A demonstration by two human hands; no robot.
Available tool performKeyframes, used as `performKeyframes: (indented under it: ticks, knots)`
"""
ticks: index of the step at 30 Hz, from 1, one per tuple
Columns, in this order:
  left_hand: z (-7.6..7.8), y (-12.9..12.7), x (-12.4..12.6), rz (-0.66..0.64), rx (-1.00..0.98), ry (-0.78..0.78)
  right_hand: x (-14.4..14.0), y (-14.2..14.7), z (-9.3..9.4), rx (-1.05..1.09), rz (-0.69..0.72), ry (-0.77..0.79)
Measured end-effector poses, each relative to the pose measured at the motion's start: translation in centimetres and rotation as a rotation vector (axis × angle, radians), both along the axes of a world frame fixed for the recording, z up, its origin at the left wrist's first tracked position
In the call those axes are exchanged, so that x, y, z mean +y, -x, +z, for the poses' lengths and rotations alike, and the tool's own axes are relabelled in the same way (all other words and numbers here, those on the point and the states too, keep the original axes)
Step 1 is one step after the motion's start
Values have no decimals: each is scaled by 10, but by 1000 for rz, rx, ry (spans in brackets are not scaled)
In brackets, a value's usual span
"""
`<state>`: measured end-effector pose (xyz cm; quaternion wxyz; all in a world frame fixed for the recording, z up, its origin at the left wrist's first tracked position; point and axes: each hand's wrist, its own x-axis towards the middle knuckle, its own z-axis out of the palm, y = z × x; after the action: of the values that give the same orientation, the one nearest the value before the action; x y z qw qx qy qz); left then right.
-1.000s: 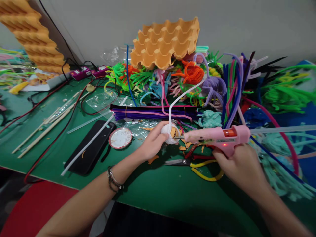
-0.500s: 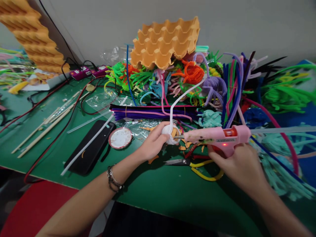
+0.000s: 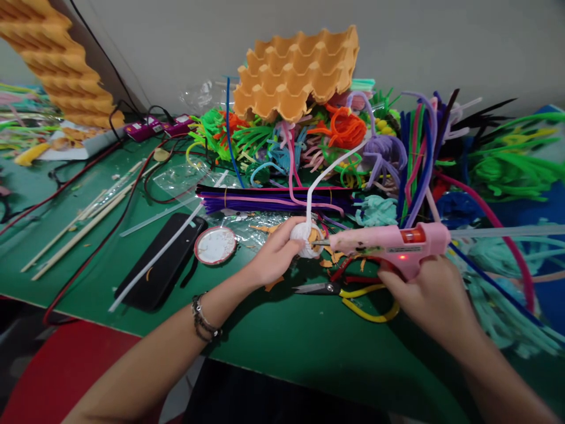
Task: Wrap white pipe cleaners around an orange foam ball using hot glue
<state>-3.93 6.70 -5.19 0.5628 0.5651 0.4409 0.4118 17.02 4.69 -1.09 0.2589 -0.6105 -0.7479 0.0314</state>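
Holding a small white wound ball [image 3: 303, 238] at the centre of the frame, the left hand [image 3: 273, 256] has its fingers curled closed around the ball's left side, with a long white pipe cleaner [image 3: 329, 168] rising from the ball toward the upper right. Right of centre, the right hand [image 3: 430, 297] is wrapped tight about the grip of a pink glue gun [image 3: 388, 242], whose metal nozzle touches the ball's right face, where an orange paper bit is already stuck on. Judging by this, the ball is wound and partly decorated, and gluing is underway; more loose orange scraps [image 3: 329, 259] lie on the green table [image 3: 286, 347] just below the nozzle, not yet attached. Yellow-handled scissors [image 3: 353, 294] rest beneath the gun, a black phone [image 3: 163, 262] and a round lid [image 3: 215, 245] lie left of centre, and an orange egg tray [image 3: 295, 68] tops the pipe-cleaner heap at upper centre
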Motion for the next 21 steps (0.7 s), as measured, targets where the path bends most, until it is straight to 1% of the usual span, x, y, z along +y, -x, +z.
performKeyframes:
  ticks: [5,15,21]
  knots:
    - [-1,0,-1,6,1,7,-1,-1,-2,4,6,-5]
    - [-4,0,-1,-11,-48,-15,-1,-1,-1,30,1,39]
    - [-1,-1,0,35,19,-21,-1,-2,-3,-1,-5,20]
